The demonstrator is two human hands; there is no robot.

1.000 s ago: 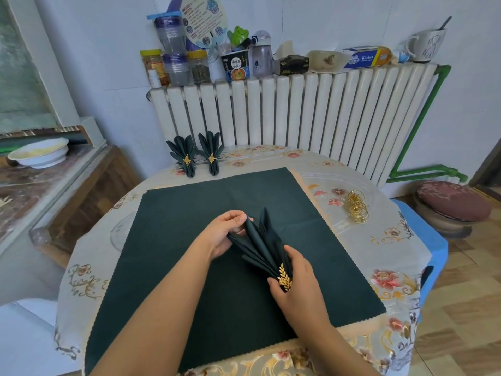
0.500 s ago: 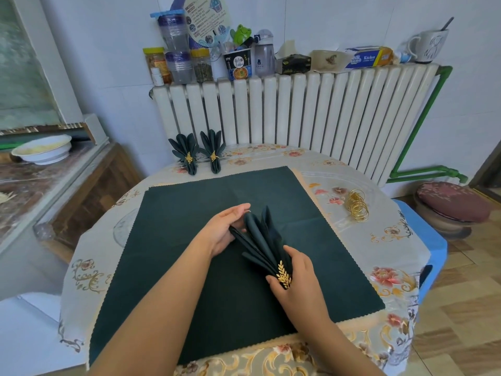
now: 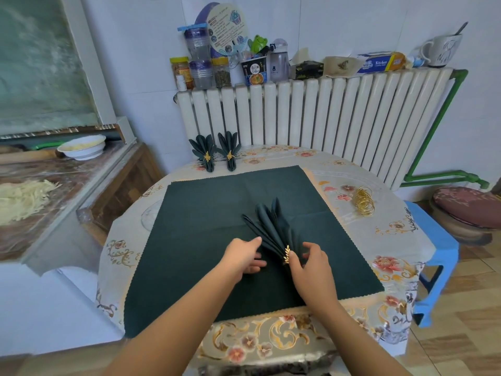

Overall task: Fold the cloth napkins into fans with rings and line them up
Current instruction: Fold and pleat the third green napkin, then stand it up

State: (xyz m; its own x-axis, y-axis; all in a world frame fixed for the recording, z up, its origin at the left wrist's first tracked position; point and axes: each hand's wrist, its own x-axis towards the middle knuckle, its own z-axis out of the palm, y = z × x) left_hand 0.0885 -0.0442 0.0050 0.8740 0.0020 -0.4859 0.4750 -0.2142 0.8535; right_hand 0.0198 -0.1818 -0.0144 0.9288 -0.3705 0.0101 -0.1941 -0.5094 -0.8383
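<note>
Here, a dark green napkin [image 3: 271, 226] folded into a fan lies on a flat green cloth [image 3: 206, 213] spread over the middle of the table [image 3: 352, 234]. Its pleats spread up and away from the person, and a gold leaf ring [image 3: 286, 254] gathers them at the near end. The right hand [image 3: 311, 264] sits at that narrow end, thumb just beside the ring and fingers [image 3: 309, 246] curled over the pleats on the right side; whether they actually pinch the cloth cannot be told. The left hand [image 3: 242, 256] lies on the fan's left side with its fingers [image 3: 257, 263] fairly straight and relaxed, their tips against the lowest pleat near the ring.

At the far edge of the table, two finished fans stand side by side, close to the radiator [image 3: 325, 115]: the left fan [image 3: 204, 150] and the right fan [image 3: 229, 147], each with its own gold ring. A heap of spare gold rings [image 3: 364, 202] rests on the flowered tablecloth to the right of the green cloth, well apart from the hands. Jars, a cup and boxes crowd the top of the radiator.
</note>
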